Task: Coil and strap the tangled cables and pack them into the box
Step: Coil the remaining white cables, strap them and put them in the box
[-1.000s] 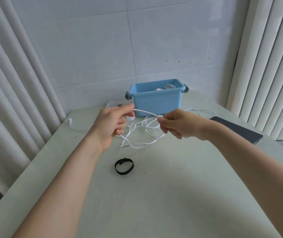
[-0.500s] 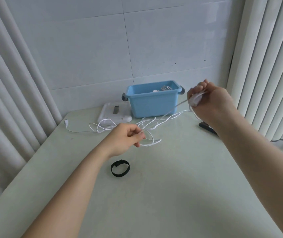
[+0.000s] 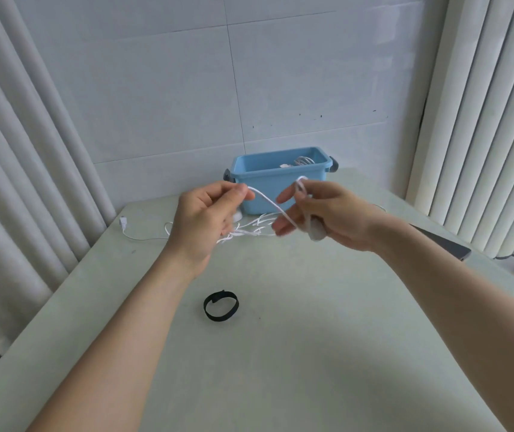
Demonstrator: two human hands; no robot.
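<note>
Head view showed both hands raised over the pale table (image 3: 280, 369), just in front of the blue box (image 3: 277, 185). The left hand (image 3: 205, 216) pinched the white cable (image 3: 268, 202) between thumb and forefinger, its other fingers loosely curled below. The right hand (image 3: 330, 213) was close to it on the right, not touching it, with a short slack span of cable running between the two. A small loop of cable stood up over the right hand's top fingers. Its forefinger and middle finger reached out fairly straight toward the left hand, while its lower fingers curled round a blurred white lump; what that lump was could not be told.

The rest of the cable lay in a loose tangle on the table under and behind the hands, and one strand trailed off left to a plug end (image 3: 123, 222) near the table's left edge. The box sat at the far edge against the tiled wall (image 3: 187, 104), with another coiled cable (image 3: 302, 161) inside. A black strap (image 3: 220, 305), closed into a ring, lay flat on the table nearer the camera, well apart from both hands. A dark flat device (image 3: 446, 246) lay at the right edge, beside the curtains (image 3: 483, 120).
</note>
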